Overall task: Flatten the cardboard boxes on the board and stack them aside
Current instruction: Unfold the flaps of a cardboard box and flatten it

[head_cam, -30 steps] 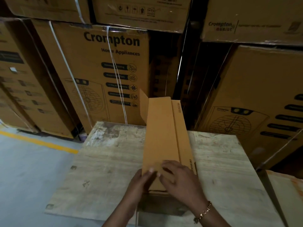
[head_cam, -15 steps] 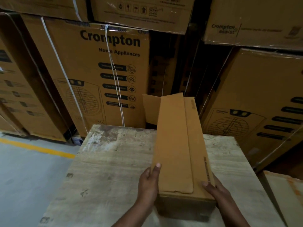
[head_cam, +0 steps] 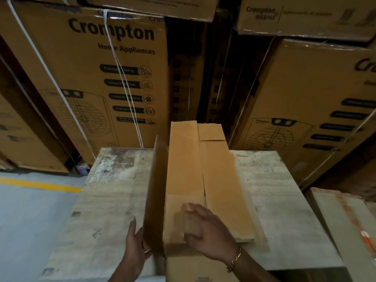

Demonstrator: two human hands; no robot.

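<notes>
Vs half a second ago: the long plain brown cardboard box [head_cam: 219, 180] was a closed tube lifted off the worn pale wooden desk [head_cam: 114, 200], one hand on each side of its near end. Now it is opened out. Its right part lies flat on the desk and its left side panel [head_cam: 155, 190] stands upright on edge. The right hand [head_cam: 207, 235] has come from the box's right side onto the top of its near end.

The left hand [head_cam: 135, 247] grips the near end of the upright panel, thumb on the near side, fingers hidden behind the cardboard. The right hand looks clamped on a small near-end flap, fingers on top and thumb below. This spot is motion-blurred, so the grip is hard to read. A gold-coloured chain bracelet [head_cam: 235, 259] is on the right wrist.

More brown cardboard [head_cam: 193, 269] at the bottom covers the desk's near edge and is cut off by the frame.

The box runs down the middle of the desk, near edge to far edge, and its far flaps [head_cam: 210, 131] overhang the far edge. There is bare desk on both sides of it. Stacked printed brown cartons [head_cam: 101, 78] stand close behind the far edge. Grey floor [head_cam: 30, 220] with a yellow line [head_cam: 40, 185] lies off the left edge. A pale board with orange marks [head_cam: 345, 231] sits just off the right edge.
</notes>
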